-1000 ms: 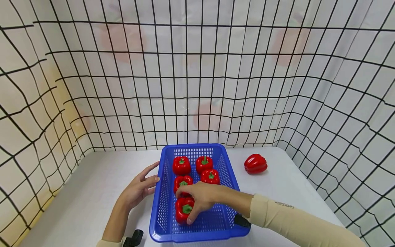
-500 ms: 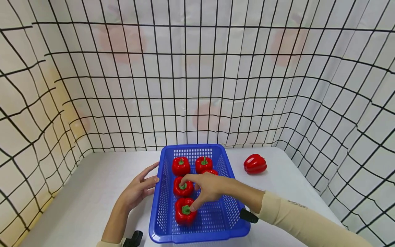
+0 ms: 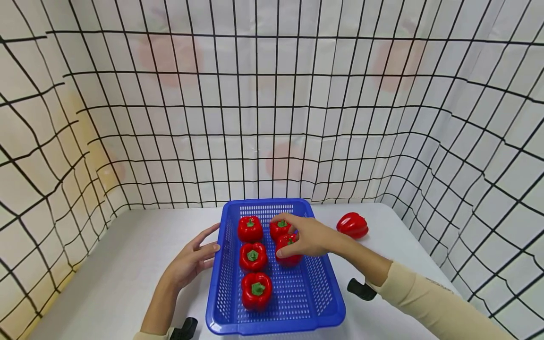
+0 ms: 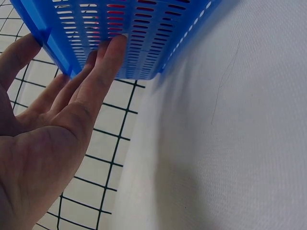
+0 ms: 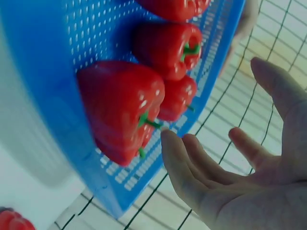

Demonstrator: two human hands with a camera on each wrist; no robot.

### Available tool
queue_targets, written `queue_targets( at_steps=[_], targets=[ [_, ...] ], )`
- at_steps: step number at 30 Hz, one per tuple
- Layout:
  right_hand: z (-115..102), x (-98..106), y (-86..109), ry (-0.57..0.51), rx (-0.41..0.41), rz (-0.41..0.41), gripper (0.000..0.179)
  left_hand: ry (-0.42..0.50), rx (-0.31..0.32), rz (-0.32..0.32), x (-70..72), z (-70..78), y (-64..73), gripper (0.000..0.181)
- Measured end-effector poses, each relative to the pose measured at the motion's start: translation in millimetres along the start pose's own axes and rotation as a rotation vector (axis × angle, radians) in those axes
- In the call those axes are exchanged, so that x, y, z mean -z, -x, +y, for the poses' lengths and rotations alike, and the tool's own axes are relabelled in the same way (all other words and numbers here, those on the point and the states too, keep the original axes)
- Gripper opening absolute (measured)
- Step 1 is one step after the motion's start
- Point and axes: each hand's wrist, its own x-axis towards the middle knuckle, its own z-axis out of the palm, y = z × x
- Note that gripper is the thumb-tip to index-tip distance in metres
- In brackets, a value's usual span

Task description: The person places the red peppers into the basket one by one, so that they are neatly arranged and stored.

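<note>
A blue plastic basket [image 3: 272,327] stands on the white table with several red bell peppers inside, green stems up. Its left column has a back pepper [image 3: 250,229], a middle pepper [image 3: 250,259] and a near pepper [image 3: 256,295]. Partly covered by my right hand [image 3: 312,235], two more peppers, one at the back [image 3: 278,230] and one in front [image 3: 285,259], form the right column. That hand hovers over them, fingers spread; the right wrist view shows a fingertip close to a stem [image 5: 152,124]. My left hand [image 3: 193,260] rests its extended fingers [image 4: 100,76] against the basket's left wall.
Outside the basket, to its right, another red bell pepper [image 3: 352,225] lies on its side on the white table [image 3: 157,226]. A black grid mesh [image 3: 272,118] over pale sheeting encloses the back and both sides.
My right hand has left the near-left pepper and moved back and right over the right column. The middle and near-left peppers are now uncovered. My left hand has stayed still.
</note>
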Motion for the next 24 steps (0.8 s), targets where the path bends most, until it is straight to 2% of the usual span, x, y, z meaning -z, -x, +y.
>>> queue_targets(
  at_steps=[9, 15, 24],
  targets=[
    [31.0, 24.1, 7.0, 0.030, -0.047, 0.168, 0.078, 0.000, -0.003, -0.006, -0.7, -0.7, -0.1, 0.074],
    [51.1, 40.6, 12.5, 0.012, -0.118, 0.285, 0.075, -0.005, -0.005, -0.005, -0.1, -1.1, -0.9, 0.074],
    [87.7, 54.4, 15.9, 0.006, -0.185, 0.411, 0.078, -0.007, -0.004, 0.008, 0.4, -1.4, -1.2, 0.073]
  ],
)
